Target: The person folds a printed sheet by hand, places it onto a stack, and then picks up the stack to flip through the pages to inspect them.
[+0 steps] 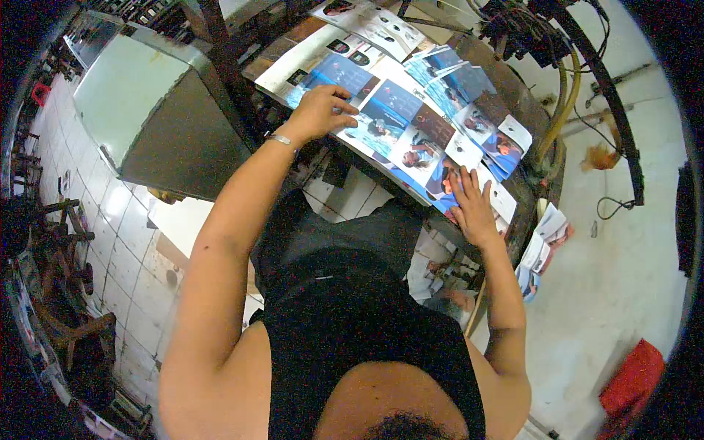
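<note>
A long printed sheet (400,99) with blue, white and brown panels and photos lies along a worn work table. Toward its left end, my left hand (323,116) rests with fingers apart and slightly bent, a metal bracelet on the wrist. Near the sheet's right end, my right hand (473,207) lies with fingers spread flat on the print. Neither hand grips anything that I can see. Just beyond the sheet's middle, several smaller printed pieces (444,73) sit in a fanned, overlapping pile, partly covering it.
Another printed sheet (370,28) lies at the table's far end. A pale green metal cabinet (136,95) stands to the left. Cables and a yellow hose (561,110) hang at the right. Folded prints (543,238) lie beside the table, and a red object (634,381) is lower right.
</note>
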`<act>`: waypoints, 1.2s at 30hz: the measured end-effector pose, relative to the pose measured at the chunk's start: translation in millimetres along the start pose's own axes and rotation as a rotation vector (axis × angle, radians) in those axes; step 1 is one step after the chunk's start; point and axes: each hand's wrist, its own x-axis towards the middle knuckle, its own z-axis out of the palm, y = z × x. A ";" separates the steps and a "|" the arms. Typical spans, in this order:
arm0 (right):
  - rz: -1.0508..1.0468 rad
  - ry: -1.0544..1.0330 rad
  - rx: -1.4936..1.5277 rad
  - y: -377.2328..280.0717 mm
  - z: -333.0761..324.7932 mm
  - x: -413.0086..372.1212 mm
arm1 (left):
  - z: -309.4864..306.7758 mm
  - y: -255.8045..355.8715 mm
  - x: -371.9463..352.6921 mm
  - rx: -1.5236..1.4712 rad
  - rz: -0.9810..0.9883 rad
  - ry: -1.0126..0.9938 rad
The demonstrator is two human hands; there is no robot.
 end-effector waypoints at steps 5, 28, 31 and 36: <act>-0.018 0.036 -0.011 3.3 5.9 -0.6 | -1.4 2.4 -0.5 0.001 -0.013 -0.011; -0.025 0.024 0.028 -0.2 -4.8 -3.6 | -6.1 11.6 4.8 0.110 -0.078 -0.081; -0.008 -0.005 0.053 -2.1 -9.4 -2.4 | -7.3 17.8 7.8 0.173 -0.128 -0.095; -0.020 -0.003 0.042 3.2 -2.3 -2.1 | -10.6 27.9 16.3 0.329 -0.180 -0.151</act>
